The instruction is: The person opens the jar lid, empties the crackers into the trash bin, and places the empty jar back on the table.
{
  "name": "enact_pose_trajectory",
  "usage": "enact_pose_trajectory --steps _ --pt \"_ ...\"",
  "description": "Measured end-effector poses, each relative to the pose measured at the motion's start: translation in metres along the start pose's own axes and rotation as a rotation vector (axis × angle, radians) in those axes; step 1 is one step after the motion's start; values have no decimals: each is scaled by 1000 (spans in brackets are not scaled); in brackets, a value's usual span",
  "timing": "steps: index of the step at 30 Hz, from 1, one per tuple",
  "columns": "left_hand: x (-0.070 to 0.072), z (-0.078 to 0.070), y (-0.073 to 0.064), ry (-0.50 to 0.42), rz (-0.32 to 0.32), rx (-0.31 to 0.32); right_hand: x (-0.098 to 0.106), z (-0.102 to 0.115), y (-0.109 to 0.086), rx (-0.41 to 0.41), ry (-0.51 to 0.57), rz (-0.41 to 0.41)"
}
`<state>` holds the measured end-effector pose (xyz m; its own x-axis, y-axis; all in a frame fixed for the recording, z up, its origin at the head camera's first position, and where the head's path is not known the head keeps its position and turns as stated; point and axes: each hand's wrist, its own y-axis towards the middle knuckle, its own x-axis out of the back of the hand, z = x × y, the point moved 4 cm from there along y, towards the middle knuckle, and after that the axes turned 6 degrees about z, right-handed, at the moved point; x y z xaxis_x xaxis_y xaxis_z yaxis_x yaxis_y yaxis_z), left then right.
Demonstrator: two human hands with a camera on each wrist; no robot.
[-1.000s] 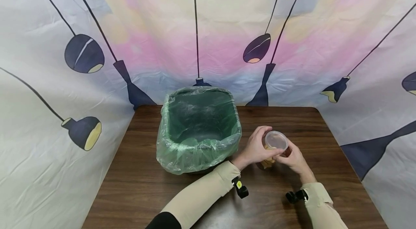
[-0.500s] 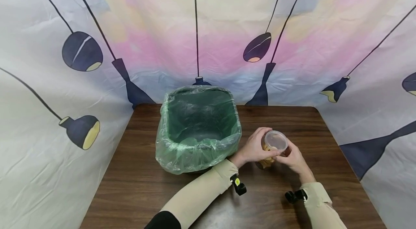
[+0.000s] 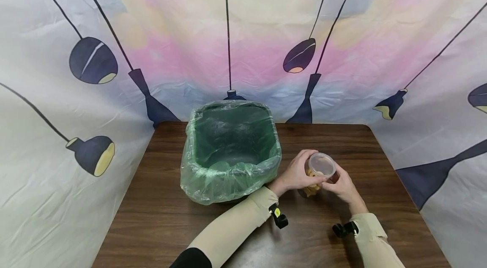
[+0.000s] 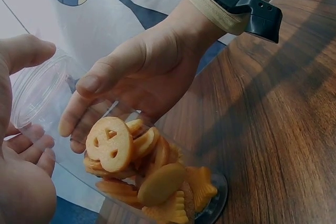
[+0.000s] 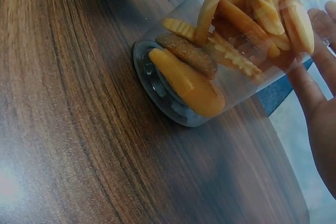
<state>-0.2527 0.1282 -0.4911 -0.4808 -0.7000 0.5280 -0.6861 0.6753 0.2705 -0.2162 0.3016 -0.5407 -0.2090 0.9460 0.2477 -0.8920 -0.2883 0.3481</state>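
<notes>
A clear plastic jar stands on the table to the right of the bin, its round lid upward. Yellow-brown fried-potato-like pieces fill its lower part: a smiley-face piece, crinkle-cut sticks and a darker breaded-looking piece. My left hand grips the jar's left side near the top, thumb across the front. From the right, my right hand holds it just below the lid, its thumb close to the left thumb. The far fingers are partly hidden behind the jar in the head view.
A bin lined with a thin green plastic bag stands left of the jar, close to my left wrist. The brown wood-grain table ends at a patterned cloth backdrop with printed lamps.
</notes>
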Motion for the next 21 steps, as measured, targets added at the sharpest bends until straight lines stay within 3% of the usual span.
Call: enact_pose_trajectory --steps 15,21 --pt "-1 1 -1 -27 -1 8 -1 1 0 -14 -53 -13" --pt "-2 1 -2 -19 -45 28 -1 1 0 -15 -65 -30"
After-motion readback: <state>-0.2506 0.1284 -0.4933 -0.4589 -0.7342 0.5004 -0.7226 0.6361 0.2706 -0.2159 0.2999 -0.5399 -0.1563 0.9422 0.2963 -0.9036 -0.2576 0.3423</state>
